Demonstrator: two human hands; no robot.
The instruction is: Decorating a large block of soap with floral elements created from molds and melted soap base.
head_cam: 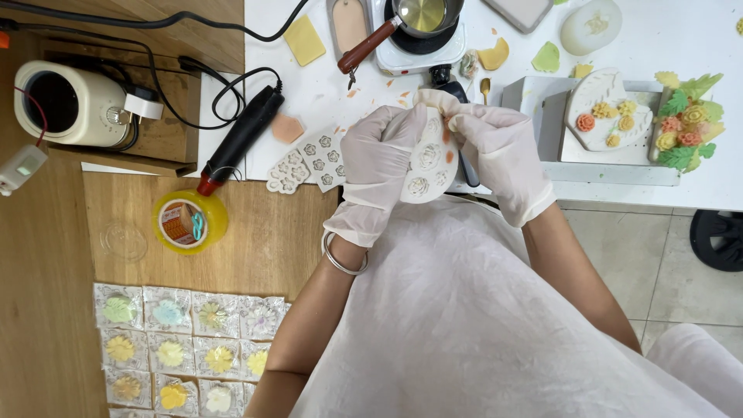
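Note:
Both my hands wear white gloves and hold a white silicone flower mould (427, 164) between them, above the table's front edge. My left hand (377, 169) grips the mould's left side, thumb across its face. My right hand (498, 159) bends the mould's top right edge with its fingertips. Flower-shaped hollows show on the mould, with an orange smear near its right side. A metal bangle (340, 257) circles my left wrist.
Two more white moulds (306, 161) lie on the white table beside a black heat tool (241, 138). A small pan (402, 22) sits on an electric hotplate. A white tray (619, 116) with wax flowers stands right. Packaged flowers (182, 344) and a yellow tape dispenser (189, 220) rest on the wooden bench.

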